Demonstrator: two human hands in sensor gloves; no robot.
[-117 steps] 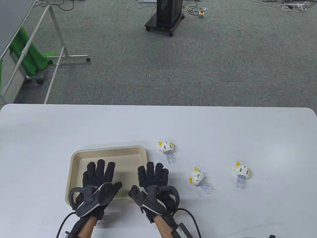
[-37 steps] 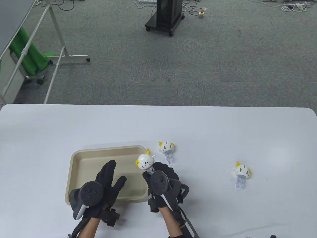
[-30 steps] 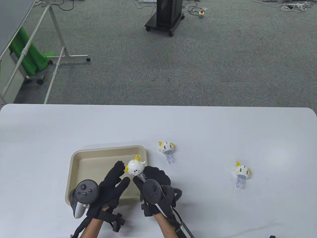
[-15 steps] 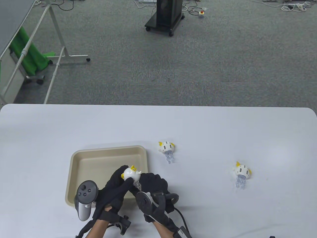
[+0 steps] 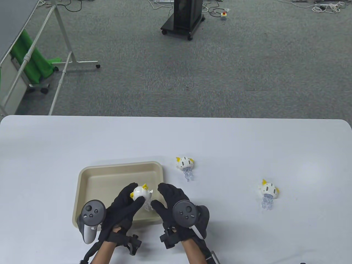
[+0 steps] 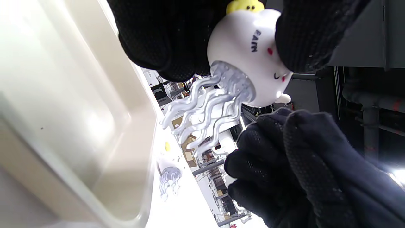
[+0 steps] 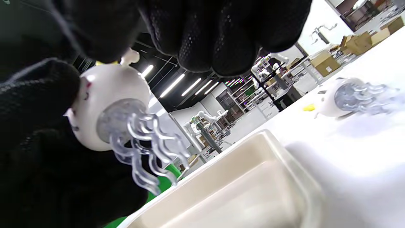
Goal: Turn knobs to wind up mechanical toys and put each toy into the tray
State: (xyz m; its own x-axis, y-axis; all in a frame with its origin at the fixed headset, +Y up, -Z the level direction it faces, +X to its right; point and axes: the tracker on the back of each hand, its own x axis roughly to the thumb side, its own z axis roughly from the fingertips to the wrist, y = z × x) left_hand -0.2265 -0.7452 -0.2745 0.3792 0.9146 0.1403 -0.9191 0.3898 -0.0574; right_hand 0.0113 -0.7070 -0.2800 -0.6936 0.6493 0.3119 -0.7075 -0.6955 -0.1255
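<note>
Your left hand (image 5: 125,202) pinched the jellyfish toy (image 5: 140,193) above the tray (image 5: 82,178); right hand (image 5: 173,199) open beside it, fingers relaxed. Winding step, I'd say: next needed the knob (image 6: 282,98).

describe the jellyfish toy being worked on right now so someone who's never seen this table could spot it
Find the beige tray near the table's front edge; just above its right half the left hand holds a white jellyfish toy with yellow fins and clear tentacles. Unlike the two other toys lying on the table to the right, it is off the surface, in a gloved grip.
</note>
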